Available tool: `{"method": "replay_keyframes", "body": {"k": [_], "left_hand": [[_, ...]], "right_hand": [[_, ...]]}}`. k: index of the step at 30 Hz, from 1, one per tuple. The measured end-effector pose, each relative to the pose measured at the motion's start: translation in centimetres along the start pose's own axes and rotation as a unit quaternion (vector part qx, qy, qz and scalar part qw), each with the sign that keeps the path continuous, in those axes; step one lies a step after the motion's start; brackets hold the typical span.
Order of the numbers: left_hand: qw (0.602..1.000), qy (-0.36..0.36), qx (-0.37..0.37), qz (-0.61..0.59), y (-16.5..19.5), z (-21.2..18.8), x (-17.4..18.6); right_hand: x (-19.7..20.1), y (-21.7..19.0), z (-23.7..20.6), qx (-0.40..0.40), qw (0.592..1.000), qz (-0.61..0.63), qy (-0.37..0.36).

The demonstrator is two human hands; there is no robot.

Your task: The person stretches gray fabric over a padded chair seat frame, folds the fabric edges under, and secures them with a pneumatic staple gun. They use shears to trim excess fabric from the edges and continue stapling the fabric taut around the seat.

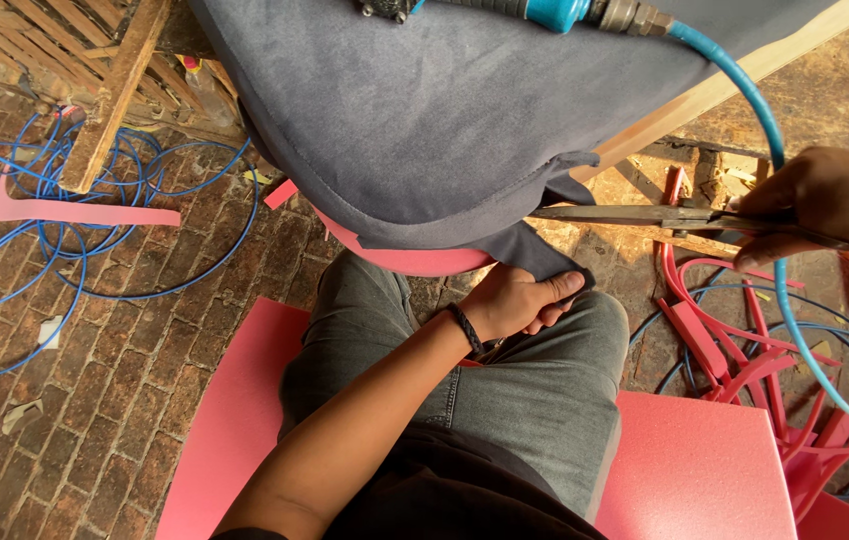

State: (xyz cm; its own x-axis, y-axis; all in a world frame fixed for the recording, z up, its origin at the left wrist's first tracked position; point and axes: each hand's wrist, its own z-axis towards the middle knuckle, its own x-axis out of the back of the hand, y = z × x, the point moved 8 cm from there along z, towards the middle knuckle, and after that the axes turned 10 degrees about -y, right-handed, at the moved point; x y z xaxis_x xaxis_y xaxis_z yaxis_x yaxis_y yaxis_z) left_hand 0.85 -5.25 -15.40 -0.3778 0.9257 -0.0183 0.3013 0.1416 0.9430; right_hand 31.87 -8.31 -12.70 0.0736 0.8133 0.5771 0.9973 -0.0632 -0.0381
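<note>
**Scissors at the edge of grey fabric**

Now the left hand is pinching a loose flap of the grey fabric, thumb pressed on top and fingers curled beneath, pulling the flap down over the person's knee. A dark band is sitting on that wrist. The right hand is closing around the handles of a pair of metal scissors, whose blades are pointing left and reaching the fabric's edge just above the pinched flap; whether the blades are parted cannot be told.

The grey fabric is covering a padded, rounded form that is filling the upper middle of the view, with a pink foam rim peeking out just under its lower edge. Above the fabric a blue air hose is curving down past the scissors on the right. Right of the fabric, pink foam offcuts are lying in a heap. Left of the fabric, blue coiled hose is spreading across the brick floor. Below the fabric, pink foam sheets are lying beside the person's grey trousers.
</note>
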Motion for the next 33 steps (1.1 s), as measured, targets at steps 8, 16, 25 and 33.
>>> {"method": "replay_keyframes", "body": {"k": [8,16,25,33], "left_hand": [[0.998,0.004,-0.024,0.052,0.5,-0.8,0.2],[0.980,0.047,0.011,0.193,0.8,-0.9,0.4],[0.966,0.005,-0.085,0.245,1.9,-2.6,0.0],[0.935,0.020,-0.126,0.331,3.4,-3.2,0.4]], "right_hand": [[-0.1,1.0,1.4,0.007,0.999,0.022,0.022],[2.4,-0.3,0.7,0.007,0.999,-0.040,0.010],[3.7,-2.9,1.2,0.039,0.994,-0.099,0.021],[4.2,-3.0,-1.0,0.003,0.998,0.060,-0.015]]}}
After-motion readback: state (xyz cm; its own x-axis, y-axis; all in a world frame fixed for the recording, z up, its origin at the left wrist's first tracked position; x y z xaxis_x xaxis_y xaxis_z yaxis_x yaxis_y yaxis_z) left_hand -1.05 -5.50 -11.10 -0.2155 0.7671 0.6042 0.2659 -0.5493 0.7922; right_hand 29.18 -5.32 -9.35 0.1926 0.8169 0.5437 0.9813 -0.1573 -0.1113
